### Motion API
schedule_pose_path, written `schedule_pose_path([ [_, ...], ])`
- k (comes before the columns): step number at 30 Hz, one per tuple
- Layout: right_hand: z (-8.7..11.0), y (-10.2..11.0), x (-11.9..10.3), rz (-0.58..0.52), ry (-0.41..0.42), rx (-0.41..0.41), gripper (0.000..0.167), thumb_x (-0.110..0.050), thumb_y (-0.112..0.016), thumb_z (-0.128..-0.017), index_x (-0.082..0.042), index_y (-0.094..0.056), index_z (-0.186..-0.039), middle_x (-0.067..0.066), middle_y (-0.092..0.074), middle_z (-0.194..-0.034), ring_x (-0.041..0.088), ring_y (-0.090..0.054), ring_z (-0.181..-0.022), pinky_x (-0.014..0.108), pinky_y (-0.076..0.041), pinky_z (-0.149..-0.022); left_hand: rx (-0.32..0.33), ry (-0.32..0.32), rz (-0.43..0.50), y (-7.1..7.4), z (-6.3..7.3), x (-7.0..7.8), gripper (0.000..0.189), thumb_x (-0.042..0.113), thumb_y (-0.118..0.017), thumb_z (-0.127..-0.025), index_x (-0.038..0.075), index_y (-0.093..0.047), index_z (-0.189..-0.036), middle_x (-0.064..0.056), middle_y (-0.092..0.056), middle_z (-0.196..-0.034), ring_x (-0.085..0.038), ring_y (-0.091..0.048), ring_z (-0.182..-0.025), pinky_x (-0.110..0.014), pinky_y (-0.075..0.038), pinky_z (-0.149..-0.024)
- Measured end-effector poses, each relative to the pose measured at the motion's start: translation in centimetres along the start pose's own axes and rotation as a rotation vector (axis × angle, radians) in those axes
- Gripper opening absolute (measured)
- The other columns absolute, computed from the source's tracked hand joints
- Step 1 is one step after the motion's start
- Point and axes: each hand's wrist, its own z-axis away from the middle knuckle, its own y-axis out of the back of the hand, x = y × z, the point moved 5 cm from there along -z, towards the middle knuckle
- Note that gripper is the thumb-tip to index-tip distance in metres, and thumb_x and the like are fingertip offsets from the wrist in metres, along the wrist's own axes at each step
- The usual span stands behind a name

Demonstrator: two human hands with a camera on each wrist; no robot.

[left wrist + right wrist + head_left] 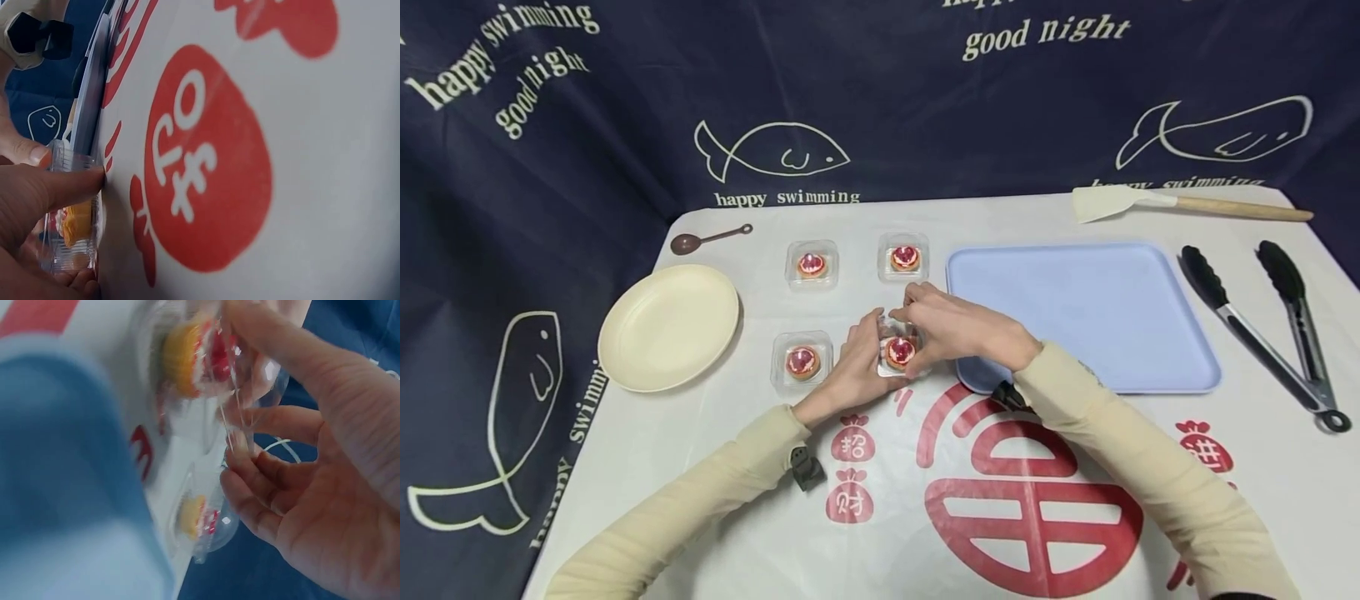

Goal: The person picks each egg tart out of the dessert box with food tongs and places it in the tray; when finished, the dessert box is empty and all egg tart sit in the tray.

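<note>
Between both hands at the middle of the table is a clear plastic box (81, 259) holding a small fruit tart (901, 352) with a red top and golden crust. My left hand (859, 367) grips the box from the left, its thumb along the near side in the left wrist view. From the right, my right hand (955, 325) pinches the lid's edge, with thumb and curled fingertips on the thin plastic in the right wrist view. I cannot tell whether the lid is parted from the base. Three similar boxed tarts (802, 362) sit left of and beyond the hands.
A cream plate (668, 328) lies at the left, a brown measuring spoon (688, 242) behind it. Right of the hands is a blue tray (1090, 317), partly under my right forearm. Black-tipped tongs (1292, 333) lie farther right. Along the back edge rests a spatula (1187, 203).
</note>
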Motion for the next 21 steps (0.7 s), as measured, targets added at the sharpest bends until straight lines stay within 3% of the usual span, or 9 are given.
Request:
schedule_pose_path([
  [4, 0.1, -0.1, 0.4, -0.046, 0.002, -0.014, 0.071, -0.037, -0.089, -0.067, -0.001, -0.065, -0.124, 0.012, -0.056, -0.1, 0.021, -0.048, -0.088, 0.031, -0.045, -0.071, -0.011, 0.013, -0.012, 0.1, -0.3, 0.0, 0.102, 0.019, -0.087, -0.07, -0.008, -0.025, -0.146, -0.024, -0.032, -0.149, -0.04, -0.034, -0.131, -0.054, -0.031, -0.109],
  [11, 0.8, -0.3, 0.5, -0.079, 0.046, 0.062, 0.078, -0.037, -0.089, -0.068, 0.002, -0.06, -0.13, 0.012, -0.056, -0.105, 0.02, -0.046, -0.091, 0.03, -0.044, -0.075, -0.08, 0.019, -0.051, 0.8, 0.1, 0.1, 0.118, 0.019, -0.089, -0.068, -0.008, -0.01, -0.151, -0.028, -0.031, -0.146, -0.041, -0.032, -0.133, -0.053, -0.028, -0.114],
  [17, 1.5, -0.2, 0.2, -0.054, 0.054, 0.141, 0.079, -0.036, -0.088, -0.069, 0.0, -0.059, -0.132, 0.011, -0.055, -0.107, 0.02, -0.044, -0.092, 0.031, -0.042, -0.075, -0.021, -0.122, -0.159, 2.3, 1.0, 1.0, 0.101, 0.022, -0.088, -0.07, 0.001, -0.027, -0.149, -0.019, -0.038, -0.141, -0.033, -0.038, -0.129, -0.051, -0.034, -0.108],
  [21, 2.0, -0.1, -0.1, -0.043, 0.051, 0.175, 0.078, -0.034, -0.088, -0.07, -0.001, -0.058, -0.134, 0.011, -0.054, -0.107, 0.019, -0.042, -0.091, 0.03, -0.041, -0.074, 0.028, -0.197, -0.25, 2.8, 1.5, 1.7, 0.089, 0.024, -0.086, -0.073, 0.001, -0.037, -0.144, -0.017, -0.042, -0.141, -0.032, -0.039, -0.131, -0.05, -0.038, -0.103],
])
